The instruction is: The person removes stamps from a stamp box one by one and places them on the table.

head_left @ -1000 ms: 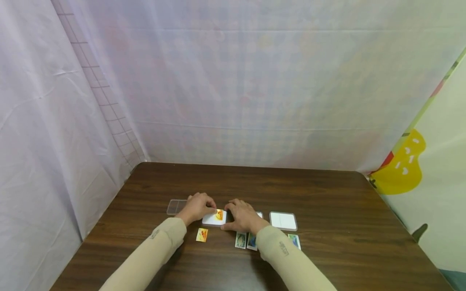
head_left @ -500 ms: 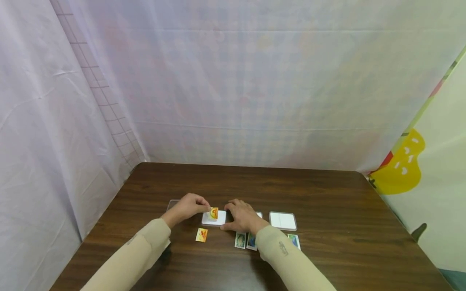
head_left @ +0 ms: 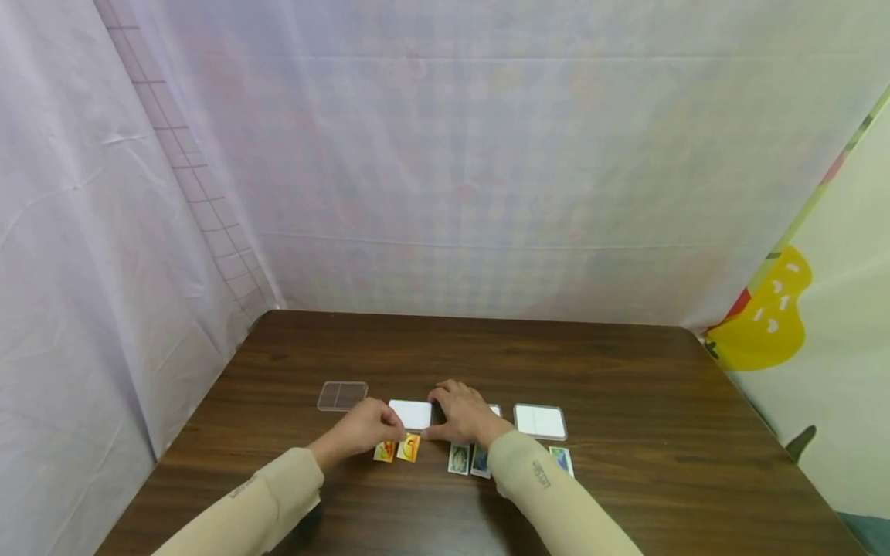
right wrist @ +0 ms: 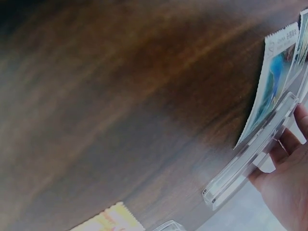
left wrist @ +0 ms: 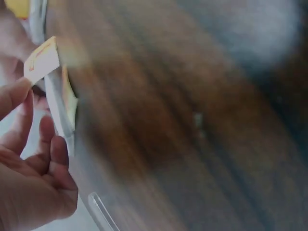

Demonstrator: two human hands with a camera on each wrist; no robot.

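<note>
Your left hand [head_left: 361, 429] pinches a small orange-and-yellow stamp [head_left: 409, 447] between thumb and fingertips, holding it low over the tabletop [head_left: 626, 479], toward its near edge. The left wrist view shows the stamp [left wrist: 42, 60] at your fingertips, but it is too blurred to tell whether it already touches the wood. It sits just right of a second orange stamp [head_left: 384, 451] lying flat, with its long axis running from the near edge toward the far edge, a little tilted.

Your right hand [head_left: 464, 415] rests with curled fingers on the right edge of the white-backed clear case [head_left: 412, 414], which lies just beyond the held stamp. The left hand is the nearer one to both orange stamps.

Counted, there are two orange stamps and three bluish or greenish ones nearer the near edge: two side by side [head_left: 470, 459] under your right wrist and one [head_left: 562, 460] further right. There are three flat cases plainly in view: a clear empty one [head_left: 342, 395] to the left, the middle one, and a white-backed one [head_left: 541, 422] to the right. A fourth white corner shows behind your right hand, mostly hidden.
</note>
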